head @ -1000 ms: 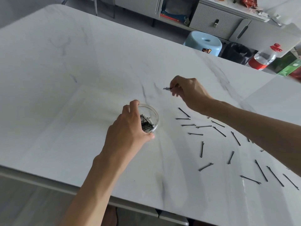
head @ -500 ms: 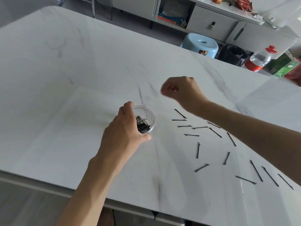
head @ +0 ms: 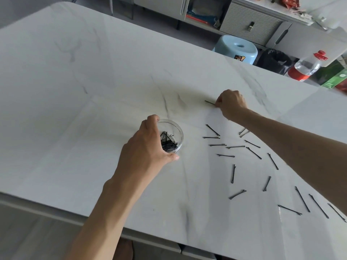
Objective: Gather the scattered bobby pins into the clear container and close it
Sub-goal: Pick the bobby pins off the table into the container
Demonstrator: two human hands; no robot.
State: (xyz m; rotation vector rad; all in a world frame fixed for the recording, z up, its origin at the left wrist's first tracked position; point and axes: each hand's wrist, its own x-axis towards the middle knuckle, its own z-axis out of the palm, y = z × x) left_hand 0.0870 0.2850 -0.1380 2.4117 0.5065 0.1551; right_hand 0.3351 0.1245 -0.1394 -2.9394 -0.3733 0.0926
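Black bobby pin [head: 210, 102] — between right-hand fingers [head: 219, 102]

Left hand [head: 148, 147] covers near-left wall of the clear container [head: 177, 128] — one end of the pinched bobby pin [head: 210, 102] vanishes inside the right hand [head: 231, 105]; forearm [head: 281, 139] hides parts of two loose pins [head: 243, 132].

Clear round container [head: 176, 128] upright, open-topped, black pins [head: 169, 143] heaped inside; loose bobby pins [head: 233, 173] scattered flat to right.

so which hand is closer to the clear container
Left. The left hand holds the clear container by its side; the right hand pinches a bobby pin farther back, to its right, apart.
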